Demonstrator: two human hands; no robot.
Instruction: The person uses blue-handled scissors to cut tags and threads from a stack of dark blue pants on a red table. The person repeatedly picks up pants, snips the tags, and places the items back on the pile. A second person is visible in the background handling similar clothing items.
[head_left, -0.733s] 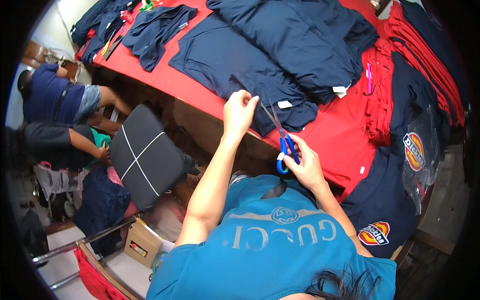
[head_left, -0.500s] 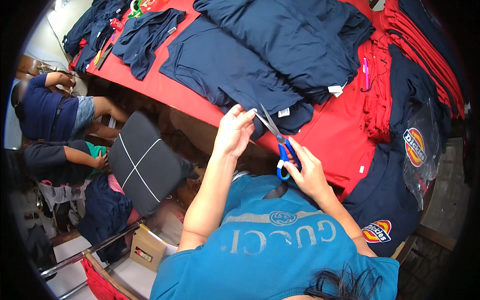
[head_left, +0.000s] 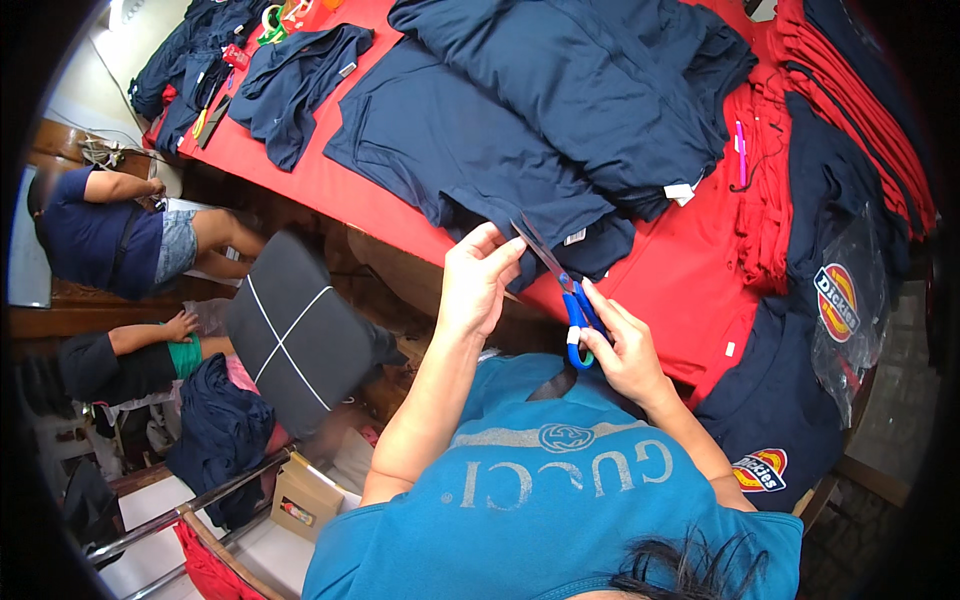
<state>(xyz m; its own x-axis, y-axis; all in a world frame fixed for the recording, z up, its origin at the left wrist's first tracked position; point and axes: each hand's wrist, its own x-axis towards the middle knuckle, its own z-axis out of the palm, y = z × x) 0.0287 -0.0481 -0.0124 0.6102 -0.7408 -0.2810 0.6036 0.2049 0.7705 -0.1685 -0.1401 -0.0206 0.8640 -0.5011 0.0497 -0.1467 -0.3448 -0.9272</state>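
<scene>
My right hand (head_left: 625, 345) grips a pair of scissors (head_left: 574, 300) with blue handles, its fingers in the loops. The blades point up and left, nearly closed, with the tip beside my left fingertips. My left hand (head_left: 480, 278) is closed in a pinch, thumb against forefinger; what lies between them is too small or hidden to make out. Just beyond both hands, a navy garment (head_left: 450, 140) with a small white label (head_left: 575, 237) is spread near the table edge. A thicker pile of navy garments (head_left: 590, 80) lies behind it, with a white tag at its corner.
The red-covered table (head_left: 660, 320) holds folded red garments (head_left: 762, 190) with a pink pen (head_left: 740, 138), and more navy clothes (head_left: 300, 85). A plastic bag (head_left: 850, 320) lies at right. A black cushioned seat (head_left: 290, 320) stands left, near two people (head_left: 110, 230).
The scissor blades have come closer together. My left fingertips have tightened into a pinch, and the whitish bit at them no longer shows. A seated person at left has moved an arm.
</scene>
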